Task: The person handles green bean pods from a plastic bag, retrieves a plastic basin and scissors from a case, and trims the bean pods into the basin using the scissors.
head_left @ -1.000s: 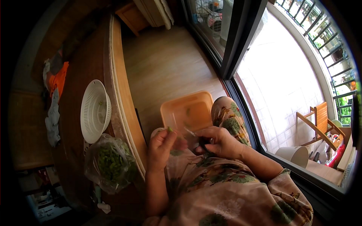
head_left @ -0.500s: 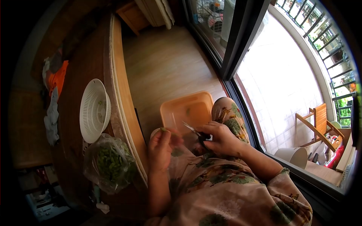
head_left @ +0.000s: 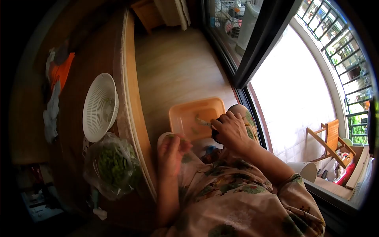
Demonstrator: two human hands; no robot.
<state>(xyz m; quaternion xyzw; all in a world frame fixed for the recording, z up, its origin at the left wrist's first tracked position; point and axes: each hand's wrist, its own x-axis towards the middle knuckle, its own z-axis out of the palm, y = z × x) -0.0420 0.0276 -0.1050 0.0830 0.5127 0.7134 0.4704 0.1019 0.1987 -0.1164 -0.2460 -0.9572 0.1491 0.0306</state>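
My right hand (head_left: 233,132) is closed on a pair of scissors (head_left: 204,123), whose blades point left over the orange plastic bin (head_left: 181,110). A few small green bits (head_left: 194,130) lie in that bin. Left of it, over my lap, my left hand (head_left: 170,152) has its fingers pinched on a small green piece (head_left: 170,136), partly hidden and blurred. On the wooden table at the left stands a white colander (head_left: 93,106) with something pale green inside. Nearer to me, a clear plastic bag (head_left: 112,166) full of green pods or vegetables rests beside the colander.
The table's edge (head_left: 132,87) runs along my left side. Orange and grey cloths (head_left: 61,73) lie at its far side. A dark sliding-door frame (head_left: 260,51) stands at the right, with a wooden folding chair (head_left: 331,138) beyond it.
My right hand has moved up and forward with the scissors, so their blades now lie over the bin. My left hand stays near its place. The view has shifted slightly.
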